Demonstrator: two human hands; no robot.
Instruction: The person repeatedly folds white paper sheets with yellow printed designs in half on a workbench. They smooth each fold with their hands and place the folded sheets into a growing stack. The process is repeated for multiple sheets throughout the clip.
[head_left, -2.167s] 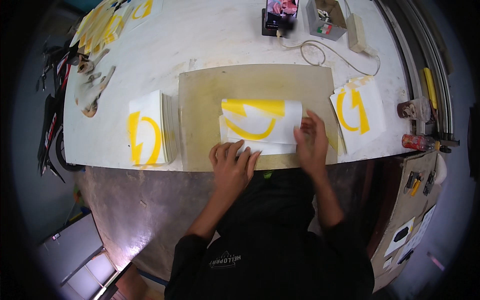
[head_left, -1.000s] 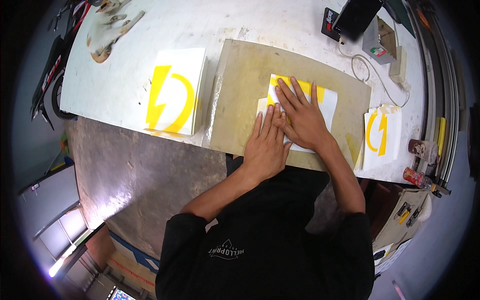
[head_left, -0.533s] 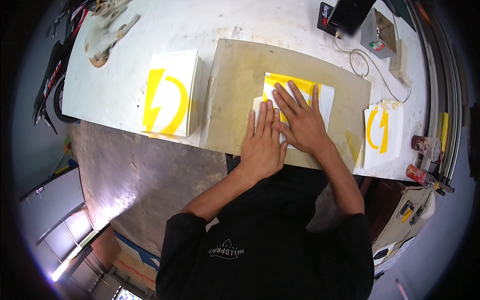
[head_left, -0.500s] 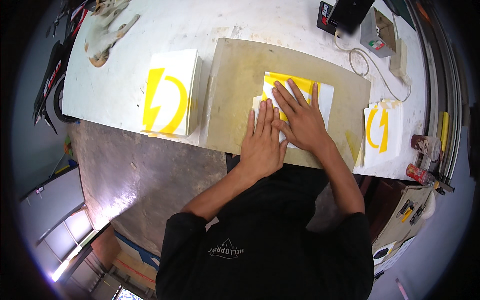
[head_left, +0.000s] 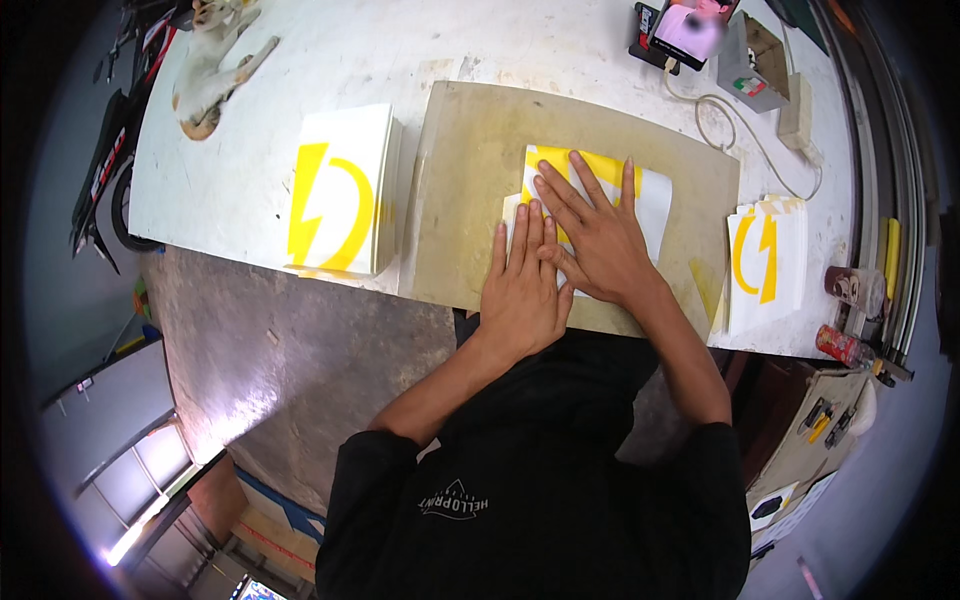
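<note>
A white and yellow printed paper piece [head_left: 652, 200], apparently folded, lies on a tan mat [head_left: 465, 130]. My right hand [head_left: 605, 242] rests flat on it with fingers spread over the yellow upper part. Beside it, my left hand [head_left: 527, 290] lies flat along the paper's left edge, fingers stretched out. A small pale flap shows at that edge next to the left fingertips. The right thumb reaches over to my left hand. Much of the paper's lower part is hidden beneath both hands.
Left of the mat stands a stack of white sheets [head_left: 345, 190] with yellow bolt prints. A smaller printed stack [head_left: 780, 255] sits at the right, near a red can [head_left: 843, 346]. A phone [head_left: 692, 30], grey box [head_left: 752, 62] and cable are at the back right. A cat [head_left: 215, 80] lies far left.
The dark phone screen is now lit with a picture. My right hand has shifted slightly up and left on the paper; my left hand stays nearly in place.
</note>
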